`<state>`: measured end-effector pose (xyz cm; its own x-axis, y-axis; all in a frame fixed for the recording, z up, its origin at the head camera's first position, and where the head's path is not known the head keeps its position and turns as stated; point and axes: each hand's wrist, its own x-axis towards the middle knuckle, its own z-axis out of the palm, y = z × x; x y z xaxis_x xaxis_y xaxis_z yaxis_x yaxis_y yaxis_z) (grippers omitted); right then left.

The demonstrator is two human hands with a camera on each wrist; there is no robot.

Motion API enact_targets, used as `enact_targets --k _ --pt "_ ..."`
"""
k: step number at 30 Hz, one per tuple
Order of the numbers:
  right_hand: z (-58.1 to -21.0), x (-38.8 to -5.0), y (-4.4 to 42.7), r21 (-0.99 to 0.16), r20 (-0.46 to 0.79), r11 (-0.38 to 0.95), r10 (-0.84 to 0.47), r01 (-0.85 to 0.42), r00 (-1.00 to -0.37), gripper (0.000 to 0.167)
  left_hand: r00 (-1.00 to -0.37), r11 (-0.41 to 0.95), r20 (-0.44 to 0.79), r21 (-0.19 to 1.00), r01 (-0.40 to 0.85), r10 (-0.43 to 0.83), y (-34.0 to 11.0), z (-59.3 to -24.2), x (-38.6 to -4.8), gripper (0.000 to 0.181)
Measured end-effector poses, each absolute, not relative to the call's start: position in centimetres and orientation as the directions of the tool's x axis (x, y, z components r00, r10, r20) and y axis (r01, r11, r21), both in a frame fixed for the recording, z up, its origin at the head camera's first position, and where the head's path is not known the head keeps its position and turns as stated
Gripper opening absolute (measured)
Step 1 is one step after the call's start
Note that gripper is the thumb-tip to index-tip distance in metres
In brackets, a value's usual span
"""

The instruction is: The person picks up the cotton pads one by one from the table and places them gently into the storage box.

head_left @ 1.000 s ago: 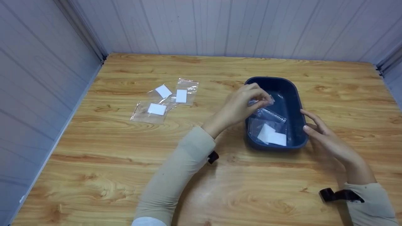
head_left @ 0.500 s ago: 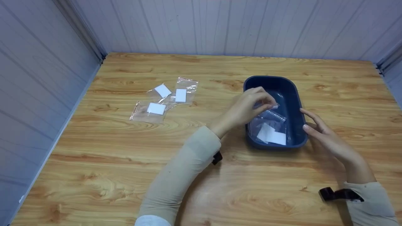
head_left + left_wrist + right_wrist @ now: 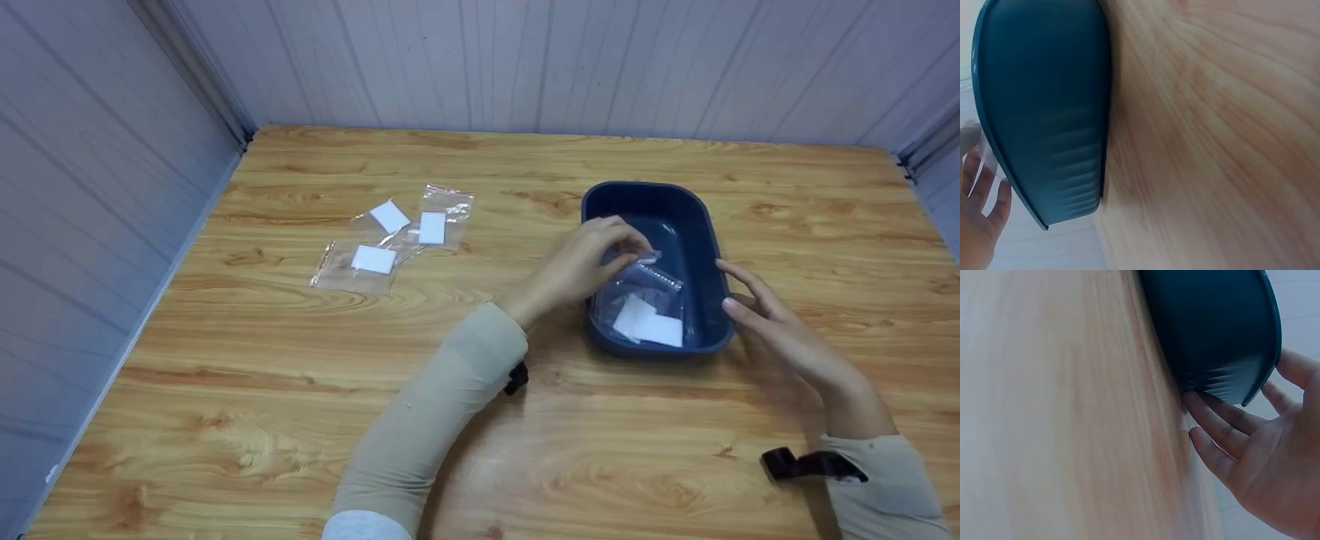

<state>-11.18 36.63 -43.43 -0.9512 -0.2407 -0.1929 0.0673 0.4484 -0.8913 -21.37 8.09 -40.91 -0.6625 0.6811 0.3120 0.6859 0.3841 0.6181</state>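
Over the left half of a dark blue plastic bin (image 3: 651, 354), my left hand (image 3: 574, 262) pinches a clear zip bag (image 3: 649, 257) between thumb and fingers. Most of that bag is hidden behind the hand or blends with the bags below it. Inside the bin's near end lie clear zip bags with white rectangular pieces (image 3: 658, 328), overlapping each other. My right hand (image 3: 784, 330) rests against the bin's right side, thumb and index finger at the rim. In the right wrist view, the other fingers (image 3: 1216, 424) extend along the outer wall near the table.
On the wooden table (image 3: 285, 420), left of the bin, lie three clear zip bags, each with a white rectangle (image 3: 374, 259) in it, partly overlapping. Pale panel walls (image 3: 502, 67) border the table at the back and the sides.
My left hand has come slightly toward the near end of the bin, with the pinched zip bag moving along. My right hand and the three bags on the table stay put.
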Motion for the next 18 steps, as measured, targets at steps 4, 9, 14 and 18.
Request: enact_targets --k 4,9,14,18 --pt "-43.4 -11.2 36.7 -0.892 -0.190 0.448 -0.243 0.063 -0.951 0.056 -0.661 0.393 0.311 0.606 0.692 0.683 8.0 -41.1 -21.5 0.017" --pt "-43.5 -11.2 36.7 -0.897 -0.178 0.439 -0.248 0.053 -0.952 0.056 -0.657 0.397 0.288 0.608 0.688 0.697 7.7 -41.0 -21.4 0.022" --pt "-43.5 -11.2 36.6 -0.898 -0.166 0.438 -0.250 0.042 -0.954 0.056 -0.661 0.396 0.281 0.618 0.679 0.696 7.2 -41.1 -21.4 0.024" --pt "-43.5 -11.1 36.6 -0.897 -0.170 0.440 -0.248 0.045 -0.954 0.056 -0.656 0.377 0.300 0.625 0.684 0.692 6.8 -41.2 -21.4 0.023"
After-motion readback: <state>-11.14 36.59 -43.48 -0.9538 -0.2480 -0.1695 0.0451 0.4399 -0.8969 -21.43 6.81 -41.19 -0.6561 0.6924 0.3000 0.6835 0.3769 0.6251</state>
